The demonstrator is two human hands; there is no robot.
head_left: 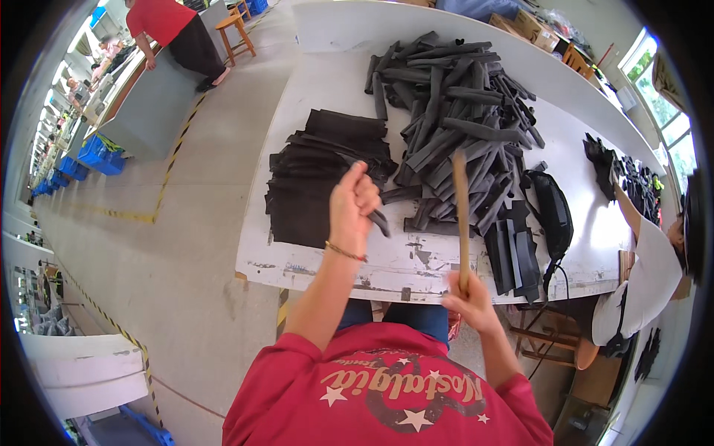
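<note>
My left hand (352, 204) is closed in a fist over the stack of flat black fabric pieces (305, 215). A dark fabric strip (380, 222) pokes out below its fingers. My right hand (474, 303), at the table's front edge, grips the lower end of a wooden stick (462, 215). The stick stands up away from me, and its far end overlaps a big heap of dark grey rolled fabric tubes (476, 97). Several flat dark strips (513, 253) lie to the right of the stick.
A black pouch (552, 212) with a strap lies on the white table (446, 260) to the right. Another person (639, 260) works at the right end by more black pieces (639, 182). A raised white board (357, 26) edges the far side. A person in red (167, 26) stands far left.
</note>
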